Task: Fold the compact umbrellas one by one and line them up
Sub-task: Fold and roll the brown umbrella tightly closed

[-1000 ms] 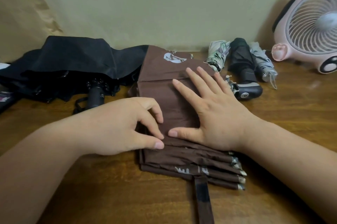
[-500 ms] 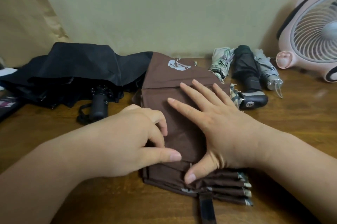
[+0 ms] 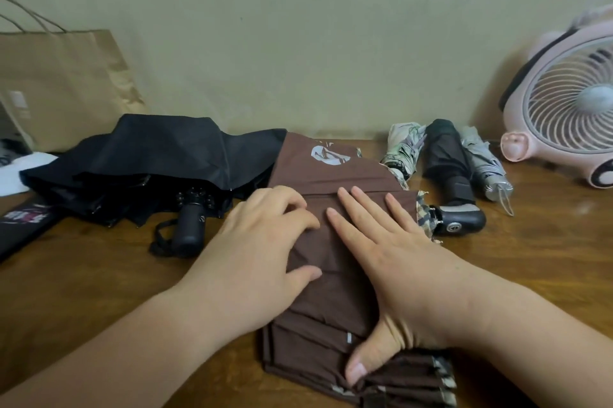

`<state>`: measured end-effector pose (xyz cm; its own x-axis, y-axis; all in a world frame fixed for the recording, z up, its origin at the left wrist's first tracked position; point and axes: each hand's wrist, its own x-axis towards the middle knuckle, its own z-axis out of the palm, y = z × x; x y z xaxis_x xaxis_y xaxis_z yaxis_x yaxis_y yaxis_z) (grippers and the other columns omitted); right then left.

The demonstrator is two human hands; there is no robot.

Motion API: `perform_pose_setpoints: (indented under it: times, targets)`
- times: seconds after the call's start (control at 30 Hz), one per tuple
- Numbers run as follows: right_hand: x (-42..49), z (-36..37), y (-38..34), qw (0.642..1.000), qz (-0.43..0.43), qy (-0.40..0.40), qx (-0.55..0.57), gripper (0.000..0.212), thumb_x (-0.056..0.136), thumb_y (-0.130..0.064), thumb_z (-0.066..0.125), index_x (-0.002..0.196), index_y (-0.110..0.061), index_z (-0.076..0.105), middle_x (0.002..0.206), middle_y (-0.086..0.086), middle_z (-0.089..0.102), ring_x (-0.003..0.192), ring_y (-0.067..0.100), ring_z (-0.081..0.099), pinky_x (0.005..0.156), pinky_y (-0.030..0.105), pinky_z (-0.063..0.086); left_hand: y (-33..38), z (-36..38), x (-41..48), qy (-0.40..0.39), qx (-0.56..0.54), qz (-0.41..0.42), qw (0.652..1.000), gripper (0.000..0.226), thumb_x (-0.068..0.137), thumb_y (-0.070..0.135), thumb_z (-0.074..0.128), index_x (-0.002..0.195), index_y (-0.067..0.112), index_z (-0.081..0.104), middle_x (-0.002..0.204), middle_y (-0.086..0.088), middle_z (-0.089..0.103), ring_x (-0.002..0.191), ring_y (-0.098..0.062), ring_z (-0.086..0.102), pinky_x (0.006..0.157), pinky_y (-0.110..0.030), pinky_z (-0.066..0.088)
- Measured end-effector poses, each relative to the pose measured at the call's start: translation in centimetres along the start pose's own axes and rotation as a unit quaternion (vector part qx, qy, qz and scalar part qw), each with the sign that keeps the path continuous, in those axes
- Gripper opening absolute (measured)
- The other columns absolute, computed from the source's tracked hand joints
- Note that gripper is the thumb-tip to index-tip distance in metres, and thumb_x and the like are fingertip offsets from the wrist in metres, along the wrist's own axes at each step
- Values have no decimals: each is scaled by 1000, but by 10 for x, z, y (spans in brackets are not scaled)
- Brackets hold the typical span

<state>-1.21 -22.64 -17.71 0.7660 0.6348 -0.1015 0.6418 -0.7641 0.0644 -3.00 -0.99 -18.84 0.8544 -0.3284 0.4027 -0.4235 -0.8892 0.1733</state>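
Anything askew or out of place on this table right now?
The black umbrella at left sprawls loose and unfolded, unlike the three rolled umbrellas lying side by side at the back right. The brown umbrella under the left hand and right hand is only partly pleated. Nothing looks spilled or damaged.

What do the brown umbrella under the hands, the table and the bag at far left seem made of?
The brown umbrella: thin matte woven fabric, probably synthetic; it folds into soft pleats. The table: wood or veneer, slightly glossy; grain streaks and faint sheen show. The bag: matte brown paper; stiff creases, twisted cord handles.
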Motion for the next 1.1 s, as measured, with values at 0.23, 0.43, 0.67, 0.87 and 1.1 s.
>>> perform_pose_setpoints:
  times: [0.23,0.43,0.67,0.87,1.1]
  targets:
    - [0,-2,-1,1000,-6,-10,16,165,27,-101,30,157,-16,-25,159,3,-43,141,15,-47,123,51,-17,-26,-14,27,68,-303,-279,909,56,85,30,81,136,26,58,126,13,61,112,-1,60,98,-27,49]
    - [1,5,0,1000,6,24,10,168,28,-108,38,160,-22,-20,162,5,-37,144,19,-44,123,48,-18,-30,-15,63,-32,-368,-332,868,59,85,4,81,137,13,56,104,1,76,94,-17,74,94,-38,58]
    - [-8,4,-8,993,84,77,-17,156,32,-109,36,162,-30,2,166,29,-8,153,49,-5,117,56,-3,-30,-16,85,-42,-297,-314,901,111,57,16,94,151,29,39,116,-3,69,99,-22,71,96,-45,57]
    - [-22,-14,-5,991,128,-45,-13,154,16,-103,22,132,-29,-46,158,21,-40,148,47,-28,120,62,-14,-33,-7,82,-45,-302,-303,903,112,69,5,92,158,28,28,102,-4,74,94,-21,73,94,-43,57]
    - [-22,-14,-7,988,121,-94,-20,151,17,-95,23,133,-27,-47,157,21,-40,147,48,-30,120,63,-14,-32,-19,98,22,-500,-309,809,103,76,-12,81,159,17,27,106,-10,78,97,-24,76,76,-32,60]
